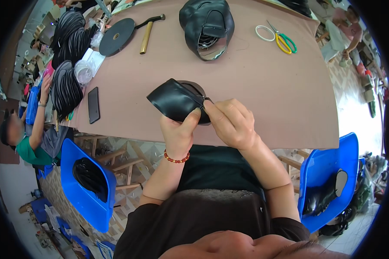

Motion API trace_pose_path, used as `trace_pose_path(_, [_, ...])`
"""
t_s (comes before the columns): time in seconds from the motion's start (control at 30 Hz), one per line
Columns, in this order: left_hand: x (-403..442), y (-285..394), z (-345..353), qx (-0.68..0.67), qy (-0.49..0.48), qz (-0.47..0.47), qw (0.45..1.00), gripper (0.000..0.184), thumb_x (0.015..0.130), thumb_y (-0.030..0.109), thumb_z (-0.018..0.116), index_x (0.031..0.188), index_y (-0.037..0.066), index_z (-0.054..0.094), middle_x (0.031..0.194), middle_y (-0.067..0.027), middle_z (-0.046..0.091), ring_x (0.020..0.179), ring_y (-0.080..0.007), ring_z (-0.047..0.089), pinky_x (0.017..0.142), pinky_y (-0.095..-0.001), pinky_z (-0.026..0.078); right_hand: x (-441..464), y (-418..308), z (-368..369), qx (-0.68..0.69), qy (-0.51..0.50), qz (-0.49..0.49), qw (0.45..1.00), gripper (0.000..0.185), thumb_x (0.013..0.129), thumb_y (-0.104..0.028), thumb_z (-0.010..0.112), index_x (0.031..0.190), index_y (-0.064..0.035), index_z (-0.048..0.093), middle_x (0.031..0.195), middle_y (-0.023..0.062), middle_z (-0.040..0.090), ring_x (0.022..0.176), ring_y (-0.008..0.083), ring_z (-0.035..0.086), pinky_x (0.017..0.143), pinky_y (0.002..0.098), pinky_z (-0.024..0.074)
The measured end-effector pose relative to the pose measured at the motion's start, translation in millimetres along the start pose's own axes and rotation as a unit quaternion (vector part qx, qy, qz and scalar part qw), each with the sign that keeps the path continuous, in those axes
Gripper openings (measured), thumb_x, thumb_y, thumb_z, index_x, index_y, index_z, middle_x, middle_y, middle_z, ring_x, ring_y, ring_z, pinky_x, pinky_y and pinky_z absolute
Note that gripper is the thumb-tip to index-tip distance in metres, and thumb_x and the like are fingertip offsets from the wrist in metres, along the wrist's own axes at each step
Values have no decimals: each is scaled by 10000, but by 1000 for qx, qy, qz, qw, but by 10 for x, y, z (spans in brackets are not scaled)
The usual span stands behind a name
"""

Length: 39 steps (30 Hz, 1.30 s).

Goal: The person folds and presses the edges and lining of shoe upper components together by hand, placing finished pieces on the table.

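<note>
Now fingers (216, 114) pinch a black piece (173, 100) near table edge (285, 144).

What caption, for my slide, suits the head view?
Left hand and right hand hold a shiny black piece over the table.

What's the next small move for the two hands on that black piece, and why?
I'd probably have the right hand pull its pinch gently along the edge, with the left hand bracing: the right fingers meet at the edge of the black piece, while the left thumb presses close by. Exactly what they pinch is too small to tell.
</note>
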<state>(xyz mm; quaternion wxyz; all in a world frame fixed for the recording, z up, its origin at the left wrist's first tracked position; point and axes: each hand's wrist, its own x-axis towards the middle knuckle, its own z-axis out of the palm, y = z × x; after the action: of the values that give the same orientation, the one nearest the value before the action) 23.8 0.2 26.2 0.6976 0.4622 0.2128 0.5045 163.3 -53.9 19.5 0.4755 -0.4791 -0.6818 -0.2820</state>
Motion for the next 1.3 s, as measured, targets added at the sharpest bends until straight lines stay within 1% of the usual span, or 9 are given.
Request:
trace_pose_path(0.43, [-22,-80,-25,-33,-23,-32,999,228,785,-135,565,962,8,574,910,-20,595,800,-90,567,748,-247,462,81,35,-173,32,-107,-42,993,348,569,-59,628,902,43,638,832,63,559,642,151,519,512,249,489])
trace_pose_path(0.67, [3,123,-73,-131,-46,-80,987,182,876,-4,571,1055,18,549,950,-57,627,825,-130,614,760,-281,501,346,-141,-242,21,-141,-58,988,361,586,-82,632,921,54,630,892,71,556,708,164,521,547,244,500])
trace_pose_path(0.7, [31,113,-153,-137,-74,-82,984,195,907,51,553,1098,19,537,961,-69,633,824,-133,615,760,-289,505,368,-176,-234,33,-134,-57,989,386,604,-98,647,957,58,627,920,81,562,752,184,535,620,266,507])
trace_pose_path(0.73, [57,117,-190,-144,-100,-84,981,221,937,106,535,1141,20,525,972,-81,638,824,-136,617,759,-297,509,386,-231,-217,49,-139,-33,989,388,616,-98,650,971,55,626,939,86,568,773,195,541,658,281,501])
trace_pose_path(0.83, [130,180,-148,-212,-9,-105,972,195,941,175,537,1047,19,585,926,-74,649,796,-143,616,767,-321,507,418,-276,-143,151,-120,39,980,439,649,-131,722,1051,4,611,1000,85,600,879,229,564,810,341,452])
trace_pose_path(0.93, [185,367,-6,-252,-26,-117,960,171,938,191,547,925,35,617,882,-74,664,791,-165,632,776,-334,516,524,-27,-76,287,-131,116,942,592,655,-269,809,1132,2,585,933,81,605,876,268,564,802,381,465])
trace_pose_path(1.0, [263,451,16,-260,-41,-114,958,174,941,202,548,915,43,615,883,-76,670,811,-174,639,790,-339,518,416,-10,44,337,-100,180,919,506,653,-167,844,1062,-32,577,899,87,625,810,229,613,727,328,489])
trace_pose_path(1.1, [273,360,-172,-322,-62,-130,936,281,908,217,610,1107,23,563,1030,-91,636,941,-207,618,861,-366,498,348,-136,84,365,-39,247,897,350,717,-79,809,970,-57,568,836,80,647,690,185,649,608,288,515])
trace_pose_path(1.3, [116,262,-102,-212,-65,-57,974,451,821,84,648,1234,1,488,1097,-118,607,993,-203,600,879,-356,494,399,-209,9,388,-40,335,858,366,714,-70,814,981,-40,565,820,70,663,729,115,659,656,253,528])
